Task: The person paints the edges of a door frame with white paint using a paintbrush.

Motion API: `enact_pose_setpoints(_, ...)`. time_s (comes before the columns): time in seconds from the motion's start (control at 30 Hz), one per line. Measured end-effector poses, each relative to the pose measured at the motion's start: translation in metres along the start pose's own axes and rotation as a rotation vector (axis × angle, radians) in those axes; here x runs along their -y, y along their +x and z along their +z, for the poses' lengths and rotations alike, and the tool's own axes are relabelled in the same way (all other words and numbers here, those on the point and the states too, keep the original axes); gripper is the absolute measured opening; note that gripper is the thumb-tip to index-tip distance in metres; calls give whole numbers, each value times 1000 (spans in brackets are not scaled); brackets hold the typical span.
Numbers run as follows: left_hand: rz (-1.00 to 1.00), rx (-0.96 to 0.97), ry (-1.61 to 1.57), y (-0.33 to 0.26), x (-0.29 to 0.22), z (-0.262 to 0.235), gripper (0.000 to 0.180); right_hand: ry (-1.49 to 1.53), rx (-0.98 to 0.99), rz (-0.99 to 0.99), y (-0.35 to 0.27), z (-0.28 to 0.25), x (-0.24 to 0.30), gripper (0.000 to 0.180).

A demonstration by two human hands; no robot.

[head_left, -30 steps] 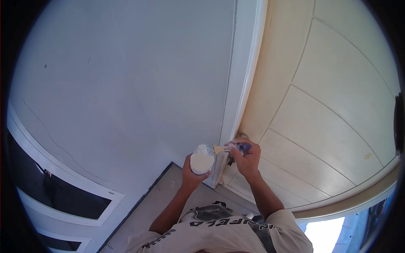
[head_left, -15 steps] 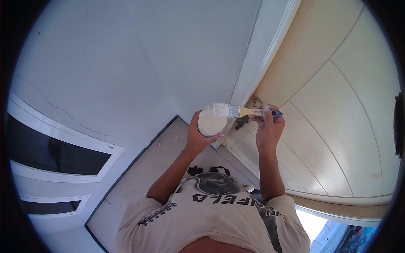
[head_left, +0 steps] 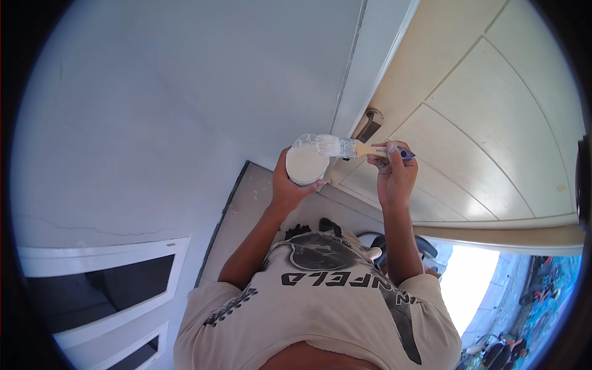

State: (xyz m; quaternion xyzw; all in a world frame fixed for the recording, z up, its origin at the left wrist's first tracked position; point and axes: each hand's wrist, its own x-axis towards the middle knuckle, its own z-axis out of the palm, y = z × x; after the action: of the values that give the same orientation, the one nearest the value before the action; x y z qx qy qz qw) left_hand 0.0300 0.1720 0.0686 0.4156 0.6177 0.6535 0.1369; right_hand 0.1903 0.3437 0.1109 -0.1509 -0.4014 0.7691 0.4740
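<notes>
My left hand (head_left: 290,185) wraps round a tub of white paint (head_left: 306,165), its open top turned toward me. A flat paintbrush (head_left: 369,150) with a pale wooden handle and a purple tip is gripped in my right hand (head_left: 396,176). White paint coats its bristles, which lie over the tub's far rim. The fingers of my right hand close round the handle near its tip, and some white smears show on them. Both hands are in front of my chest, with the brush pointing left.
A pale grey wall (head_left: 172,92) fills the left and far side, with a thin crack low down. White-framed dark windows (head_left: 105,290) are at the lower left. A cream door (head_left: 481,123) with a metal handle (head_left: 370,125) stands right, beside a white frame (head_left: 376,68). Bright daylight enters lower right.
The view has turned, so the door handle shows more fully and more of the bright opening appears. The tub and brush stay together, the bristles still at the rim.
</notes>
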Motion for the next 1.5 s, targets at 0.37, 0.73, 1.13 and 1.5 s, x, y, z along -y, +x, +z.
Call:
enact_pose_setpoints(0.37,-80,380,-128,38,34,-43,82,1,-386,-138,-48,35,-43,12)
enact_pose_setpoints(0.73,-55,564,-193,42,26,-63,84,10,-561,-232,-94,59,-57,13)
enact_pose_setpoints(1.13,-43,503,-61,39,24,-59,88,143,-659,-317,-78,-4,-68,15)
enact_pose_setpoints(1.5,-97,512,138,38,42,-45,85,87,-853,-277,-53,-44,-141,15)
